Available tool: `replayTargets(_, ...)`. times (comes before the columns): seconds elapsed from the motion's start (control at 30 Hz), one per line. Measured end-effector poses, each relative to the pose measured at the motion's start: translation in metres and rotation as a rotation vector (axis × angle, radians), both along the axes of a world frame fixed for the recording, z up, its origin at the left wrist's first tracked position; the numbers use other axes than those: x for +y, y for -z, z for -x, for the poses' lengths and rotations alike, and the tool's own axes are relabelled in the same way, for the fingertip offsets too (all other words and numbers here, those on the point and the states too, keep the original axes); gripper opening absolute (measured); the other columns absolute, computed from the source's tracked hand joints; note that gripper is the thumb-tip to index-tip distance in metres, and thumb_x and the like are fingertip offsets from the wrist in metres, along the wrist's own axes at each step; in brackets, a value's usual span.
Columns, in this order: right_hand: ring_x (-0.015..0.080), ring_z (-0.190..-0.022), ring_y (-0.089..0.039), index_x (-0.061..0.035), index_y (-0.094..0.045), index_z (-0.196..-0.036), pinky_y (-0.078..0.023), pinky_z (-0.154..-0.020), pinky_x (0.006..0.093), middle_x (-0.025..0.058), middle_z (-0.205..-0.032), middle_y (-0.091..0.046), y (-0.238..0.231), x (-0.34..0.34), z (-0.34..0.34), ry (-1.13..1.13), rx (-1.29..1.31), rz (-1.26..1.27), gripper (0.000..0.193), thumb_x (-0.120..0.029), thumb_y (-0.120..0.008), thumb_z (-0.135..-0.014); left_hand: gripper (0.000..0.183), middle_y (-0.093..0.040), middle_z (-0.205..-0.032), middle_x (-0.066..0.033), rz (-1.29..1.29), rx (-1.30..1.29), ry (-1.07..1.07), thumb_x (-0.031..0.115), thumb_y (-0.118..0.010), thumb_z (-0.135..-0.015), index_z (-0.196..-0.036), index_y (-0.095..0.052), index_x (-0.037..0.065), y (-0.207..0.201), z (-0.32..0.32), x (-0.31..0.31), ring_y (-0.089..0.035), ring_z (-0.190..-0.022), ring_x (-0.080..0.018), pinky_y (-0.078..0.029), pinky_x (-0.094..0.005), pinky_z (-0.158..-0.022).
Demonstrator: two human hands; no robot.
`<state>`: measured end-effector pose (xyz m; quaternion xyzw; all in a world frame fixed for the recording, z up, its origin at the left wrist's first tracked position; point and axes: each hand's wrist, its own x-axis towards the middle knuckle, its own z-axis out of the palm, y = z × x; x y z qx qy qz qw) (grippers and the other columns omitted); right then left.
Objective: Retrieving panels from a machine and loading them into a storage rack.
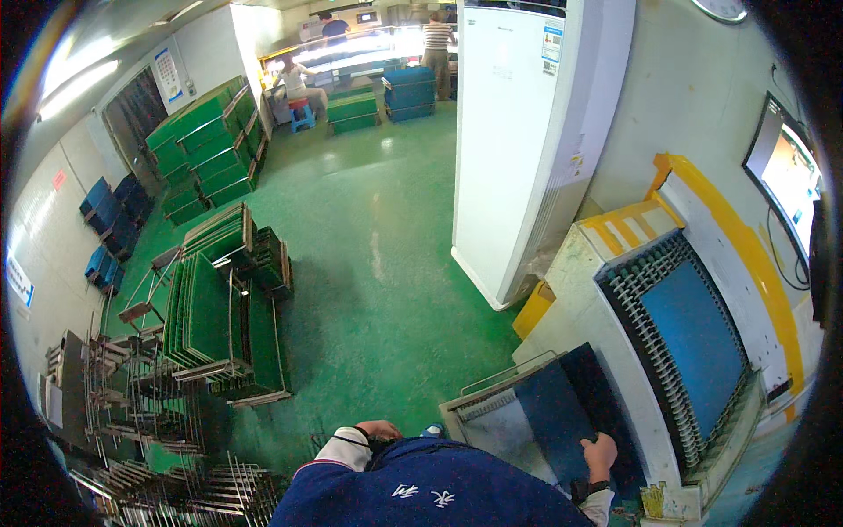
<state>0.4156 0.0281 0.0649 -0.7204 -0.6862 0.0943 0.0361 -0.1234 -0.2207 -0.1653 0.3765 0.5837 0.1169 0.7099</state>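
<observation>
At the machine's side on the right, my right hand is closed at the edge of a dark blue panel. The panel lies over a pale metal rack, and a darker panel stands beside it, next to the machine. My left hand is held close in front of my waist, away from the panels. Its fingers are partly hidden and small in view, and no object shows in it.
A roller machine with a blue sheet on its rollers stands at the right. Ahead is a tall white cabinet unit. Racked green panels and metal racks stand left. People work at a lit bench far back.
</observation>
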Motion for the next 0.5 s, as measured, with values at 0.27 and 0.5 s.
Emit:
replayTargets(0.27,0.0374,-0.096,-0.061,-0.0028,-0.067,-0.100,-0.048,-0.083,0.0430,0.0206,-0.100,-0.065,-0.014,0.000,0.010,0.023,0.035,0.092,0.044,-0.028,-0.078,-0.066,0.036,-0.066,-0.111,-0.0042,-0.181,-0.007,0.039,0.028,-0.061,-0.083,-0.114,-0.066,0.010,0.004,0.009,-0.019,-0.059,-0.099,-0.0179,-0.046,-0.0342,-0.088)
replayTargets(0.5,0.0378,-0.096,-0.061,-0.0015,-0.066,-0.102,-0.048,-0.083,0.0433,0.0209,-0.100,-0.065,-0.009,-0.005,0.008,0.010,-0.011,0.074,0.047,-0.027,-0.079,-0.065,0.035,-0.067,-0.109,-0.0074,-0.201,-0.010,0.030,0.026,-0.063,-0.082,-0.111,-0.067,0.008,-0.033,0.005,-0.018,-0.060,-0.097,-0.0196,-0.047,-0.0343,-0.086)
